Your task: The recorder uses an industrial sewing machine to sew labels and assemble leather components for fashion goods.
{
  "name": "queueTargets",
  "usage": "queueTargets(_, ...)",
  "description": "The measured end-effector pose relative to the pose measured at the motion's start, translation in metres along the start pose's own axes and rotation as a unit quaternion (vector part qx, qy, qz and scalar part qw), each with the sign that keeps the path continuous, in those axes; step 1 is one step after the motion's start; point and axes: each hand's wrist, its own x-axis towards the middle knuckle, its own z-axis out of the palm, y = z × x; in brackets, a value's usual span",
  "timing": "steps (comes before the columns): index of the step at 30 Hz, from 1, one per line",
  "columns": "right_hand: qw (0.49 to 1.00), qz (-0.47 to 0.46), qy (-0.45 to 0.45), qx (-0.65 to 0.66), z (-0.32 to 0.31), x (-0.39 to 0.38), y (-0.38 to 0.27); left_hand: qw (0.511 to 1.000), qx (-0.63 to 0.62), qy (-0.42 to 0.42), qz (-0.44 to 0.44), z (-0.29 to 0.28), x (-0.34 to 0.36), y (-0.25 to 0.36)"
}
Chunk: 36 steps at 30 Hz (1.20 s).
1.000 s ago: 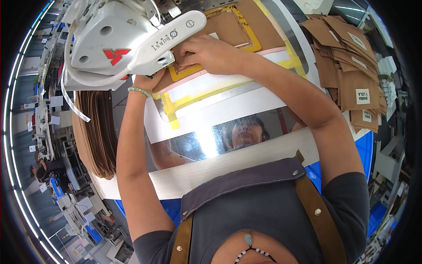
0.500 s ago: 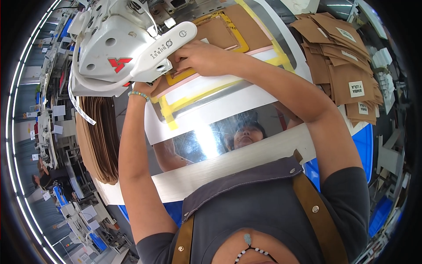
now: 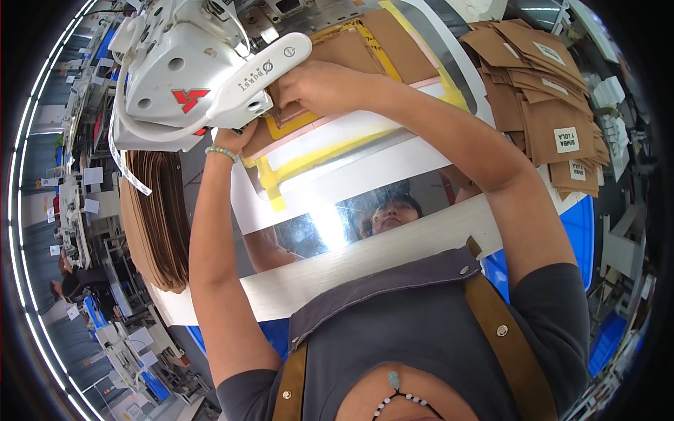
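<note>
My right hand lies over a flat brown piece framed by a yellow-edged template. Its fingers are bent and drawn together, with the tips low beside the sewing machine head; whatever they may pinch does not show. Under the machine's front edge, my left hand rests at the template's near left corner. The machine hides most of its fingers. The template lies on a white sheet with strips of yellow tape.
Folded brown pieces stand in a thick stack at left. Brown pouches with white labels are heaped at right. A shiny metal plate fronts the sheet, above the pale table edge. A blue bin sits below right.
A small white patch beside my right fingertips no longer shows. My right hand has shifted slightly left. My left hand stays at the template's corner.
</note>
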Motion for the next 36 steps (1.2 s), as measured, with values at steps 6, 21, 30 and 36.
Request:
queueTargets(6, 0.995, -0.033, 0.055, -0.076, 0.012, 0.006, 0.011, 0.995, -0.081, 0.048, -0.031, 0.012, -0.002, 0.018)
queueTargets(21, 0.998, -0.035, -0.037, -0.031, -0.017, -0.015, -0.029, 0.983, -0.114, 0.124, -0.073, -0.013, -0.063, 0.066)
queueTargets(30, 0.997, -0.057, -0.046, 0.012, -0.021, -0.024, -0.037, 0.986, -0.091, 0.141, -0.016, -0.016, -0.096, 0.128)
queueTargets(36, 0.998, -0.013, -0.053, -0.008, -0.066, -0.058, -0.039, 0.995, 0.003, 0.083, 0.056, 0.001, -0.092, 0.167)
